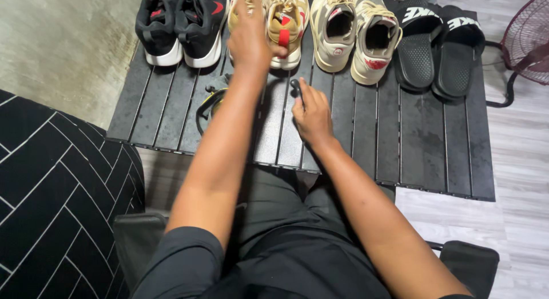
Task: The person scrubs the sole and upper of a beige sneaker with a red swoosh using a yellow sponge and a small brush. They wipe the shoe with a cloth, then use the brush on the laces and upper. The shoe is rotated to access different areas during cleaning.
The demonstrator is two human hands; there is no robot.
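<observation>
My left hand [249,39] reaches forward and grips a tan sneaker with cream laces and a red tab [284,24], one of a pair at the back of a black slatted table [423,144]. My right hand [311,113] rests lower on the slats, its fingers closed around a small dark object [296,86] that is mostly hidden. A dark cloth-like item with a yellow trim [210,99] lies on the table under my left forearm.
Along the table's back edge stand a black pair of sneakers [180,27], a beige pair [357,33] and black slide sandals [437,47]. A dark red fan [529,39] stands at right. A black herringbone rug [51,190] lies at left.
</observation>
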